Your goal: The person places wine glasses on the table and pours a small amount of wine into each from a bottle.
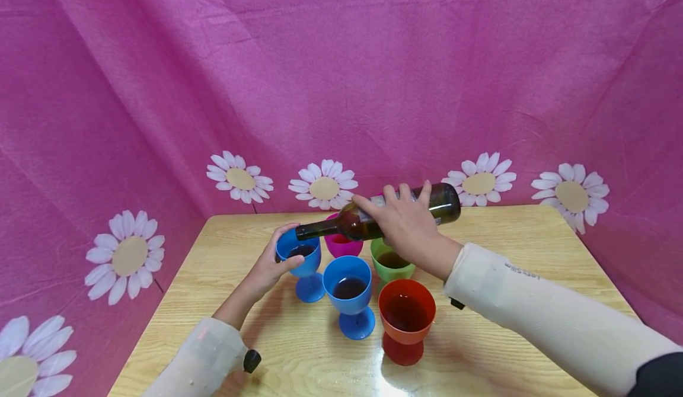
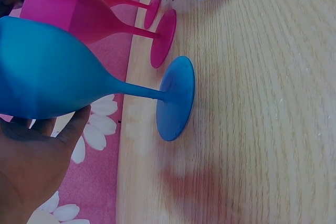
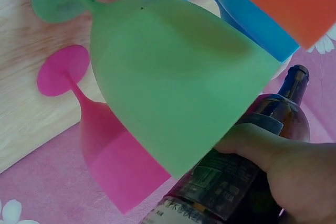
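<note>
My right hand (image 1: 411,222) grips a dark glass wine bottle (image 1: 444,202) round its body, thumb toward the neck. The bottle lies nearly level, neck pointing left, its mouth at the rim of the far-left blue goblet (image 1: 310,269). Dark liquid shows inside that goblet. My left hand (image 1: 269,265) holds the same goblet by its bowl, thumb on the near side and fingers round the far side. In the left wrist view, the blue goblet (image 2: 52,72) has its foot at the wooden surface. The right wrist view shows the bottle's label (image 3: 226,182) beneath my hand.
A second blue goblet (image 1: 348,278), a red goblet (image 1: 407,329) and a green goblet (image 1: 392,266) stand close by, each with dark liquid. Pink goblets (image 2: 79,14) stand behind, partly hidden by the bottle. The wooden table (image 1: 507,326) meets a pink flowered cloth (image 1: 373,89).
</note>
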`<state>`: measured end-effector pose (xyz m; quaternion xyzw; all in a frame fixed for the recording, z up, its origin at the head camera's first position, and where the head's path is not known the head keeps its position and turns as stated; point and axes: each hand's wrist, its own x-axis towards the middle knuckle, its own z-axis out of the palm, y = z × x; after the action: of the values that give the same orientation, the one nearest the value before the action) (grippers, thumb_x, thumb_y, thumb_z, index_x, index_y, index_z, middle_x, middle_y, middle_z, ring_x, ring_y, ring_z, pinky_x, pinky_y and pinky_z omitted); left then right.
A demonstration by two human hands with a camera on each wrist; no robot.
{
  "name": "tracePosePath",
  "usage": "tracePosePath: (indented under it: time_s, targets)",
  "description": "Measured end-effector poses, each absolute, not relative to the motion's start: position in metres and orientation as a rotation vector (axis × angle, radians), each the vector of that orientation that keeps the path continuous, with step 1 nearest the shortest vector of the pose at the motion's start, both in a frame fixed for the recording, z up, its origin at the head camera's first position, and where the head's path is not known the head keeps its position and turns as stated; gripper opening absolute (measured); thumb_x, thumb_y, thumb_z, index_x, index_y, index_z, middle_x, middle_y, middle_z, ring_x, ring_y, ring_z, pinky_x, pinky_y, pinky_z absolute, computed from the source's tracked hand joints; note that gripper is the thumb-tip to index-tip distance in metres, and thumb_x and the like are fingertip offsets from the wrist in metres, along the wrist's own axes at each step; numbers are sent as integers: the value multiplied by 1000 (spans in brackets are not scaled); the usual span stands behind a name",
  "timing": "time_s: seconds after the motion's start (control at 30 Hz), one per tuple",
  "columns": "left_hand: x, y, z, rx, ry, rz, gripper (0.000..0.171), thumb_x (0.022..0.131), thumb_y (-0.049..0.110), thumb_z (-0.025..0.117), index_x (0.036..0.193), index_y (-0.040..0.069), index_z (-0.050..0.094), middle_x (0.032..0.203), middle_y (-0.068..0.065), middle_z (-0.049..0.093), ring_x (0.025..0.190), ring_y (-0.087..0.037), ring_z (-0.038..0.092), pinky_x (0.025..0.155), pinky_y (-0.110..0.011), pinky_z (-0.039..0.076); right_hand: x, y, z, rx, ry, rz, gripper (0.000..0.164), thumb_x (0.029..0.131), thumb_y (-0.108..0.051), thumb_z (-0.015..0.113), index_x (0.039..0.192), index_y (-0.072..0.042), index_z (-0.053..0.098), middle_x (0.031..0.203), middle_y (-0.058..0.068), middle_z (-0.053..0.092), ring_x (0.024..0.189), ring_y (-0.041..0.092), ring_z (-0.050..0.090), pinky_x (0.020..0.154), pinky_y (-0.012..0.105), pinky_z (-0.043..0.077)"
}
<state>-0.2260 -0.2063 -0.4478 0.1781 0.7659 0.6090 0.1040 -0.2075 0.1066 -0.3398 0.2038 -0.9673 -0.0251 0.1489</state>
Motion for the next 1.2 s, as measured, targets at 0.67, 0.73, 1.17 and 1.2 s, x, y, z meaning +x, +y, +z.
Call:
tracePosePath:
  time_s: [0.67, 0.73, 1.17, 1.2]
  targets:
    - [-227, -207, -450, 461, 2323, 1743, 70, 101, 25, 66, 159, 25, 27, 160, -19, 33, 146, -48, 32, 112, -65, 39, -205, 118, -341, 538, -2831, 80, 103, 74, -31, 94, 158, -39, 35, 127, 20, 57, 120, 44, 51, 102, 85, 26]
    - [-228, -207, -450, 466, 2321, 1748, 70, 101, 25, 67, 159, 25, 27, 160, -19, 34, 146, -48, 33, 112, -66, 39, -204, 119, -341, 545, -2820, 101, 102, 75, -31, 94, 158, -39, 36, 127, 20, 57, 119, 44, 51, 102, 84, 27]
    - [-226, -205, -446, 477, 2319, 1757, 70, 101, 17, 65, 159, 29, 27, 162, -16, 31, 147, -47, 31, 111, -67, 39, -196, 133, -345, 529, -2770, 222, 99, 77, -30, 93, 157, -39, 35, 130, 20, 54, 121, 45, 49, 97, 79, 32]
    - [-225, -205, -446, 475, 2316, 1759, 70, 101, 18, 65, 159, 29, 27, 162, -16, 31, 147, -47, 32, 111, -67, 39, -195, 134, -345, 525, -2766, 232, 99, 77, -30, 93, 157, -40, 35, 130, 20, 54, 121, 45, 49, 97, 79, 32]
